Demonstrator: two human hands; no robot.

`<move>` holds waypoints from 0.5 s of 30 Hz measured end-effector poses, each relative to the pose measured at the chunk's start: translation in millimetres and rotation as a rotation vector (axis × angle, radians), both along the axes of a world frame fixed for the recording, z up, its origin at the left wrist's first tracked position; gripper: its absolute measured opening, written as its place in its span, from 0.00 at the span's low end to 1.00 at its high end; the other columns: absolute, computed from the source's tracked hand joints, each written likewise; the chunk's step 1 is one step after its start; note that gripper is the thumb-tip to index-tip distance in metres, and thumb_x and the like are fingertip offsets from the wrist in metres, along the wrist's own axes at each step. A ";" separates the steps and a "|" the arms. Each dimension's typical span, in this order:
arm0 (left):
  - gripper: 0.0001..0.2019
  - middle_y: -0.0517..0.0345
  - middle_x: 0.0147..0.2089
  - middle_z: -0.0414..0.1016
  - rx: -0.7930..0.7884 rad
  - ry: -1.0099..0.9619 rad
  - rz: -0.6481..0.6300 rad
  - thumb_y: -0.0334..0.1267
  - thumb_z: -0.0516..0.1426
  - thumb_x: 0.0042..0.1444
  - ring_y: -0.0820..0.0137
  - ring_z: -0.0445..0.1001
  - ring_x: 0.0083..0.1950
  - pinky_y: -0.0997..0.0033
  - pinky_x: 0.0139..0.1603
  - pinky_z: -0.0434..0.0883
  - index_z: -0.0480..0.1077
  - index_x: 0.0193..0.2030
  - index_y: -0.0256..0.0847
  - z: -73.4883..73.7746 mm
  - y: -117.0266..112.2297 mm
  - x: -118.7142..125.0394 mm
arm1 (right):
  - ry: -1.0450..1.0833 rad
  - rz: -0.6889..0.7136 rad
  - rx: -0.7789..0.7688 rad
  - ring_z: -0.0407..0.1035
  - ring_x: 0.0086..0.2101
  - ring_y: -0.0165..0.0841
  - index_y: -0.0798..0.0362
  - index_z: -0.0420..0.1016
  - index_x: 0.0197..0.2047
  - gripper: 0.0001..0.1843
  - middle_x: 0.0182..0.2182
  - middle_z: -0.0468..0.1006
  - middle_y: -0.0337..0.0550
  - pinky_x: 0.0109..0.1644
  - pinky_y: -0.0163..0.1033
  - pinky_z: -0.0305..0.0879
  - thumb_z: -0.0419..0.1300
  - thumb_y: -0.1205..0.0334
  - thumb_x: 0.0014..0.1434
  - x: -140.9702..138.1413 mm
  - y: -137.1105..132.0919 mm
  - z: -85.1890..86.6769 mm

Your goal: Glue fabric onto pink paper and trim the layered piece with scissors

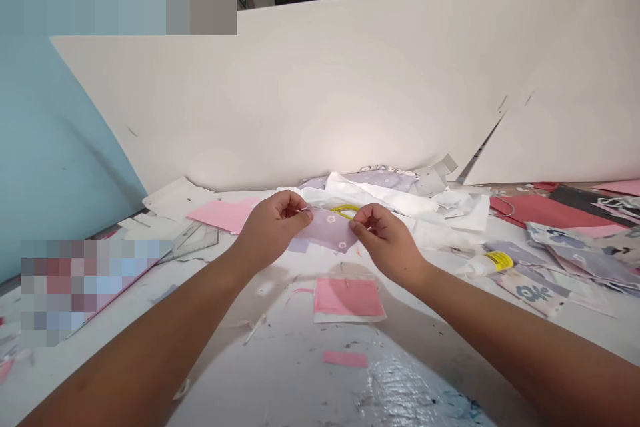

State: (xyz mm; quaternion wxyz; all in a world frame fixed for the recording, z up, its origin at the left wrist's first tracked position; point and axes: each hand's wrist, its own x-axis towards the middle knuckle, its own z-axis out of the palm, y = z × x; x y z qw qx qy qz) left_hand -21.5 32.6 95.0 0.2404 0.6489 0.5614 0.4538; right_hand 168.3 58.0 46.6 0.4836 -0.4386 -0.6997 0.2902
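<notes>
We pinch a lilac flowered fabric strip (323, 230) by its top edge, the fingertips of our left hand (273, 230) and right hand (385, 240) closed narrow on it, over a paint-spattered white worktable (280, 373). A yellow cord (345, 211) sits just behind it on crumpled white cloth (380, 192). A pink paper square (349, 297) lies nearer us, and a yellow-capped bottle (487, 263) lies off to the right.

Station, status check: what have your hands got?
Left hand and right hand pinching lilac fabric. Yellow cord just behind it. Pink square lying nearer, apart from hands.
</notes>
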 end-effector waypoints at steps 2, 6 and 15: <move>0.10 0.64 0.30 0.68 -0.059 0.017 -0.006 0.47 0.57 0.43 0.77 0.61 0.22 0.79 0.19 0.56 0.66 0.29 0.43 1.2 -0.6 -1.8 | -0.033 0.032 0.018 0.62 0.25 0.28 0.49 0.61 0.30 0.05 0.26 0.68 0.35 0.26 0.34 0.60 0.51 0.58 0.54 8.4 -2.0 2.6; 0.11 0.63 0.27 0.67 -0.168 0.047 -0.093 0.47 0.56 0.43 0.76 0.61 0.24 0.78 0.21 0.57 0.66 0.29 0.43 -7.7 -2.4 -1.3 | -0.176 0.052 0.125 0.64 0.28 0.29 0.49 0.61 0.32 0.04 0.28 0.69 0.37 0.30 0.34 0.61 0.50 0.59 0.56 27.6 -12.5 4.7; 0.11 0.65 0.24 0.57 -0.350 0.217 -0.318 0.47 0.50 0.50 0.76 0.53 0.23 0.77 0.22 0.53 0.62 0.27 0.41 -43.0 -16.2 -1.3 | -0.273 0.080 0.031 0.63 0.29 0.28 0.48 0.62 0.36 0.04 0.31 0.68 0.38 0.31 0.34 0.62 0.49 0.62 0.56 50.6 -29.7 -23.6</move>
